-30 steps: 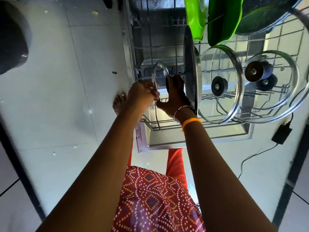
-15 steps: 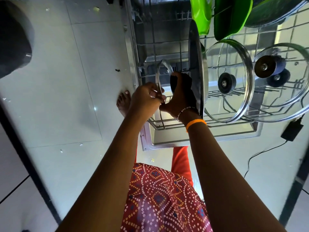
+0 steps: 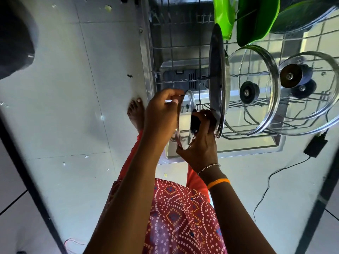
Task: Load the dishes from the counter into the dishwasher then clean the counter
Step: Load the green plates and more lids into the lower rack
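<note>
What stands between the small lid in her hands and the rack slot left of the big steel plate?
Nothing visible. Both hands, left and right, hold the small lid above bare rack wires. The upright steel plate stands close on its right.

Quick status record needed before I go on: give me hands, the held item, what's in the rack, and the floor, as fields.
left hand: grips the rim of the small glass lid
right hand: holds the same lid at its black knob
lid position: on edge over the front left of the dishwasher rack, seating cannot be told
rack contents: steel plate on edge; two larger glass lids to its right; green items behind
floor: crumbs, black adapter with cable
</note>
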`<state>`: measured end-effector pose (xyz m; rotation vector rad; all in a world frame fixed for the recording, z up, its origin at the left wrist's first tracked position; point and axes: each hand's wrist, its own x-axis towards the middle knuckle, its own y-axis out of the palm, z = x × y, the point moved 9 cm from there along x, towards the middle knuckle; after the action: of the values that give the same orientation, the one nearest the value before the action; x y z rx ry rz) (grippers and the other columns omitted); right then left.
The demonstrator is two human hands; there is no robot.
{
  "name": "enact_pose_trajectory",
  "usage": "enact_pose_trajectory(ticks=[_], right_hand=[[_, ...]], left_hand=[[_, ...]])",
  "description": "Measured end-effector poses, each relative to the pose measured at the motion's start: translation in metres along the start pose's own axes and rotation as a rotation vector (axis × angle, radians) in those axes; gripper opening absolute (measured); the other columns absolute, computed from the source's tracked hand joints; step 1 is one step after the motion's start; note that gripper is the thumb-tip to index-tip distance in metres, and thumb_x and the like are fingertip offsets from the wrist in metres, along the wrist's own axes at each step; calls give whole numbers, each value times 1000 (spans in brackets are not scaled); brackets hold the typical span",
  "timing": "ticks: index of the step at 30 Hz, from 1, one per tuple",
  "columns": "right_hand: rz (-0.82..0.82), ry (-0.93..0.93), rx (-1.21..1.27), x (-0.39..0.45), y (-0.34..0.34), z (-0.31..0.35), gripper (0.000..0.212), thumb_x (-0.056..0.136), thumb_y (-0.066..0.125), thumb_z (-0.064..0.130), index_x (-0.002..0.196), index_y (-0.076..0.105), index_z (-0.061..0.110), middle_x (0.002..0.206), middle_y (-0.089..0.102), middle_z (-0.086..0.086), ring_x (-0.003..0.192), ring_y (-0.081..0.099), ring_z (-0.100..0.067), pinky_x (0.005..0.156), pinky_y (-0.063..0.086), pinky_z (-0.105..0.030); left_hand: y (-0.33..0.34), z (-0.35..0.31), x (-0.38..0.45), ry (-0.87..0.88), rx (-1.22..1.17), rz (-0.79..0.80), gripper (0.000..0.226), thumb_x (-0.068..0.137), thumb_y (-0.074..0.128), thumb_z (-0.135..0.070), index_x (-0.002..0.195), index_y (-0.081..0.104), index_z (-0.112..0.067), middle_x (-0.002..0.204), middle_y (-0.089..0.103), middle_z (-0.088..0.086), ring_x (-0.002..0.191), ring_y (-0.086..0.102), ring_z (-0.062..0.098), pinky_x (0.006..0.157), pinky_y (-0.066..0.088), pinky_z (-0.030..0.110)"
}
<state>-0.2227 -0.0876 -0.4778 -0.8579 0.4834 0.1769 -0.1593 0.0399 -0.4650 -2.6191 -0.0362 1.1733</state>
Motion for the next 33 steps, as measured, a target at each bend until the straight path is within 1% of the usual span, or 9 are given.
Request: enact_pose_trajectory(ticks=[4, 9, 12, 16, 20, 24, 26, 29, 33], right_hand=[[-16, -38, -56, -7, 8, 12, 85, 53, 84, 15, 120, 31, 22, 136, 34, -15, 122, 44, -35, 86, 51, -33], [-53, 44, -127, -5, 12, 17, 75, 59, 80, 21, 117, 31, 23, 133, 31, -11, 111, 49, -39, 68, 58, -44], [-86, 132, -138, 7, 9, 13, 88, 55, 86, 21, 121, 28, 21, 139, 33, -18, 112, 50, -42, 75, 55, -44], [-63, 290, -109, 26, 10, 0, 94, 61, 82, 18, 138, 29, 9, 149, 20, -12, 126, 39, -39, 88, 51, -47], [-30, 329, -56, 43, 12, -8, 92, 67, 74, 11, 142, 21, 16, 153, 12, -5, 129, 34, -33, 93, 47, -43], [-7, 313, -86, 54, 17, -5, 86, 71, 70, 7, 141, 22, 22, 156, 2, 1, 128, 36, -31, 92, 43, -37], [25, 349, -89, 55, 20, -8, 87, 71, 71, 7, 141, 21, 22, 156, -3, 2, 129, 36, -30, 94, 41, -37], [25, 301, -64, 62, 16, -4, 87, 65, 75, 11, 138, 26, 12, 151, 10, -7, 128, 39, -29, 102, 38, -37], [1, 236, 40, 48, 4, 9, 89, 61, 76, 17, 135, 28, 3, 136, 31, -13, 114, 49, -35, 88, 48, -43]], left_hand=[[-15, 16, 6, -68, -4, -46, 24, 95, 46, -8, 109, 63, -17, 106, 63, -3, 105, 60, 16, 96, 49, 38], [-30, 22, 9, -69, 30, -48, 24, 96, 45, -7, 110, 62, -12, 106, 63, 1, 100, 61, 17, 92, 51, 31], [-33, 23, 11, -67, 32, -53, 22, 96, 45, -8, 111, 61, -12, 102, 60, -4, 96, 60, 13, 88, 50, 24], [-29, 21, 15, -64, 44, -40, 24, 97, 44, -9, 114, 60, -10, 107, 60, -2, 94, 60, 12, 86, 50, 24], [-22, 23, 18, -84, 43, -2, 23, 97, 44, -10, 113, 60, -11, 106, 60, -4, 95, 62, 14, 94, 50, 34], [-17, 30, 22, -123, 47, 46, 24, 96, 46, -10, 116, 59, -12, 114, 62, 0, 97, 62, 16, 88, 50, 28], [-12, 34, 23, -144, 60, 92, 26, 95, 49, -13, 119, 59, -16, 120, 62, 4, 105, 61, 18, 94, 49, 32], [1, 36, 21, -199, 52, 164, 32, 96, 47, -12, 127, 54, -15, 126, 60, 8, 115, 57, 23, 102, 43, 36], [4, 22, 17, -165, 27, 143, 26, 99, 40, -13, 116, 59, -7, 106, 65, 7, 96, 62, 18, 81, 46, 21]])
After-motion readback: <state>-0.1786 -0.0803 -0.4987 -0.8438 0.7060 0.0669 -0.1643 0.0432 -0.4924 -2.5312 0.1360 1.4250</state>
